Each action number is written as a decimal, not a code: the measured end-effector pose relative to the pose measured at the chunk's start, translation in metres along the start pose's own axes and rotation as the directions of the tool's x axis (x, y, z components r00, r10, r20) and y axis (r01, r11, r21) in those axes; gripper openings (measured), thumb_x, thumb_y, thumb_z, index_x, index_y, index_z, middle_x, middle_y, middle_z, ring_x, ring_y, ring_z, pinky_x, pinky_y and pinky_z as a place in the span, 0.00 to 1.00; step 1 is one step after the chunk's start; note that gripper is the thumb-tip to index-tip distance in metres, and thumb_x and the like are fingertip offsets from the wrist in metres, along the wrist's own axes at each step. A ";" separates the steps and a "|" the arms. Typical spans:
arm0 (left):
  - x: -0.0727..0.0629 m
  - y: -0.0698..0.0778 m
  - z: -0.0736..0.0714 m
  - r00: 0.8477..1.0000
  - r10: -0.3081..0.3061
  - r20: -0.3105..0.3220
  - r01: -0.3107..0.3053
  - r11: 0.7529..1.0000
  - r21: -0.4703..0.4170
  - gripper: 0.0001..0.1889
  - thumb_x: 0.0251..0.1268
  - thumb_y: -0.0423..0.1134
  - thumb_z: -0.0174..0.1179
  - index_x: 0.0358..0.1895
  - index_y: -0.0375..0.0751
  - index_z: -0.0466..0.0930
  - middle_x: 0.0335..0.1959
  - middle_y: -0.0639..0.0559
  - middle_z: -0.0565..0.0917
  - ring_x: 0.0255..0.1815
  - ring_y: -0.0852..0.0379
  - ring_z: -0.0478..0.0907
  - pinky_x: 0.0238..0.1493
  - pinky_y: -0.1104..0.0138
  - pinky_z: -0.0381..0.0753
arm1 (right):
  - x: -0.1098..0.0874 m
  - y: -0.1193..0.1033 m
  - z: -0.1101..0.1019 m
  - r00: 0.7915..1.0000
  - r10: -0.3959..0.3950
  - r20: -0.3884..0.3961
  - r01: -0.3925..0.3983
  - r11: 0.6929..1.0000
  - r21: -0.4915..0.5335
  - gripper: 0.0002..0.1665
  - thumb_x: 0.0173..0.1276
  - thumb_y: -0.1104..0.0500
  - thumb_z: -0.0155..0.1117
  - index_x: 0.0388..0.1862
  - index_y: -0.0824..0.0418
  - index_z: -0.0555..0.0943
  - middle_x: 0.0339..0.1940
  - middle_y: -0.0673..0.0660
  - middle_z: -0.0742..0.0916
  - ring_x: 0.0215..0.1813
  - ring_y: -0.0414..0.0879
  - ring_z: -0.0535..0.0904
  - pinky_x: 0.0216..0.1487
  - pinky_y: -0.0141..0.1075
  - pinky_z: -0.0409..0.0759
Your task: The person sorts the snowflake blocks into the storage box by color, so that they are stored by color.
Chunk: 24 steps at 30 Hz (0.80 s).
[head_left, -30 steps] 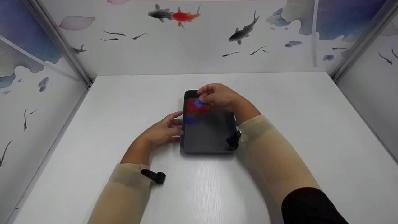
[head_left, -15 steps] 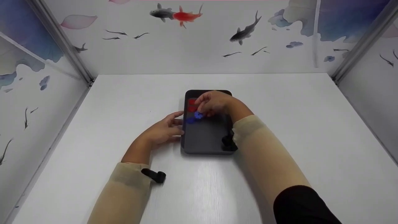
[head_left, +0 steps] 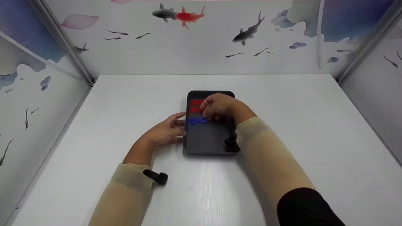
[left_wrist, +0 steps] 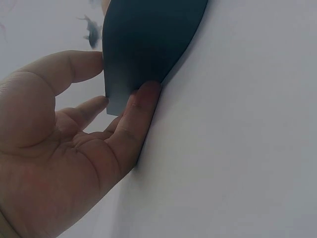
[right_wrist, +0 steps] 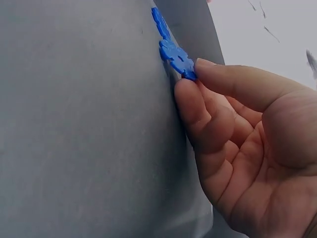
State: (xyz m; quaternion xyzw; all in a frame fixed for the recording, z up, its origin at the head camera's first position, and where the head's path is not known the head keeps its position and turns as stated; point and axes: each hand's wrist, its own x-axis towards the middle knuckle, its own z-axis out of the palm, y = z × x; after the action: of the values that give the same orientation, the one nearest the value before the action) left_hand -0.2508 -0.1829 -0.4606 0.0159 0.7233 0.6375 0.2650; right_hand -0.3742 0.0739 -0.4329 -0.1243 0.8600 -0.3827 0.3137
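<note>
My right hand (head_left: 221,105) pinches the edge of a blue snowflake disc (right_wrist: 177,58) between thumb and fingertips. The disc is low over the dark grey tray (head_left: 210,153), beside another blue snowflake disc (head_left: 192,121) near the tray's left wall. In the right wrist view the held disc is slightly tilted, its far end close to that other blue disc (right_wrist: 160,23). Red discs (head_left: 194,110) lie in two rows at the tray's far end, partly hidden by my right hand. My left hand (head_left: 165,131) touches the tray's left outer side with extended, slightly bent fingers.
The tray stands on a white table (head_left: 125,94). A white back wall (head_left: 201,56) with painted fish rises behind it, and side walls stand left and right. A black wrist fitting (head_left: 230,142) overhangs the tray's near right corner.
My right hand has brought the blue disc nearer to me, from above the red discs, and lowered it beside the other blue disc. My left hand has stayed at the tray's side.
</note>
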 end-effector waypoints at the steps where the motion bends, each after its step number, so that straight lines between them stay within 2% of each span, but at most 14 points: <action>1: 0.000 0.000 0.000 1.000 0.000 -0.002 0.000 1.000 0.002 0.47 0.69 0.30 0.63 0.86 0.65 0.55 0.78 0.48 0.70 0.75 0.47 0.76 0.76 0.51 0.78 | 0.000 -0.001 0.000 1.000 0.004 -0.006 -0.004 1.000 -0.005 0.15 0.69 0.57 0.76 0.54 0.51 0.86 0.44 0.56 0.93 0.40 0.48 0.86 0.40 0.38 0.87; 6: 0.001 -0.001 -0.001 1.000 0.007 -0.002 -0.007 1.000 0.009 0.47 0.69 0.30 0.63 0.86 0.64 0.54 0.78 0.47 0.70 0.75 0.46 0.76 0.76 0.50 0.78 | -0.002 -0.003 -0.001 0.999 -0.004 -0.047 0.003 1.000 -0.005 0.14 0.70 0.54 0.75 0.53 0.51 0.87 0.44 0.56 0.93 0.39 0.47 0.86 0.39 0.38 0.86; 10: 0.002 -0.002 -0.001 1.000 0.017 0.005 -0.017 1.000 0.009 0.47 0.69 0.30 0.64 0.87 0.63 0.54 0.79 0.46 0.69 0.75 0.45 0.76 0.77 0.49 0.78 | -0.011 -0.005 -0.009 0.991 -0.075 -0.112 0.082 0.995 0.059 0.19 0.71 0.53 0.75 0.58 0.55 0.86 0.46 0.56 0.92 0.40 0.48 0.87 0.41 0.41 0.87; 12: 0.002 -0.002 -0.001 1.000 0.022 0.007 -0.023 1.000 0.005 0.47 0.69 0.30 0.64 0.87 0.63 0.54 0.78 0.45 0.70 0.75 0.44 0.76 0.77 0.49 0.77 | -0.019 -0.006 -0.016 0.982 -0.114 -0.149 0.131 0.985 0.112 0.22 0.70 0.52 0.75 0.61 0.56 0.85 0.47 0.56 0.91 0.42 0.50 0.86 0.45 0.46 0.88; 15: 0.002 -0.002 -0.001 1.000 0.027 0.007 -0.027 1.000 -0.001 0.46 0.70 0.30 0.63 0.87 0.63 0.54 0.78 0.45 0.70 0.75 0.44 0.76 0.77 0.49 0.77 | -0.034 -0.008 -0.029 0.969 -0.156 -0.194 0.188 0.969 0.158 0.22 0.71 0.50 0.75 0.61 0.53 0.85 0.48 0.53 0.90 0.45 0.50 0.86 0.50 0.49 0.87; 19: 0.001 -0.002 -0.001 1.000 0.022 0.003 -0.022 1.000 -0.008 0.46 0.70 0.29 0.63 0.86 0.63 0.55 0.78 0.45 0.69 0.74 0.45 0.76 0.76 0.50 0.78 | -0.058 -0.005 -0.043 0.954 -0.194 -0.227 0.232 0.960 0.156 0.17 0.74 0.48 0.72 0.59 0.48 0.85 0.48 0.53 0.90 0.45 0.50 0.88 0.46 0.45 0.87; 24: 0.000 -0.002 -0.001 1.000 0.017 0.005 -0.017 1.000 -0.006 0.46 0.70 0.29 0.63 0.87 0.63 0.55 0.78 0.46 0.69 0.74 0.46 0.77 0.76 0.50 0.79 | -0.084 0.014 -0.059 0.942 -0.188 -0.279 0.236 0.960 0.151 0.16 0.77 0.50 0.69 0.60 0.50 0.84 0.49 0.54 0.90 0.46 0.51 0.88 0.43 0.38 0.87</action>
State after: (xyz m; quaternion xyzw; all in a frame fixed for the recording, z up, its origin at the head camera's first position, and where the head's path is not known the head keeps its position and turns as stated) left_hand -0.2508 -0.1842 -0.4620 0.0229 0.7207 0.6418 0.2612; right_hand -0.3465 0.1557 -0.3761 -0.1356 0.8369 -0.5042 0.1643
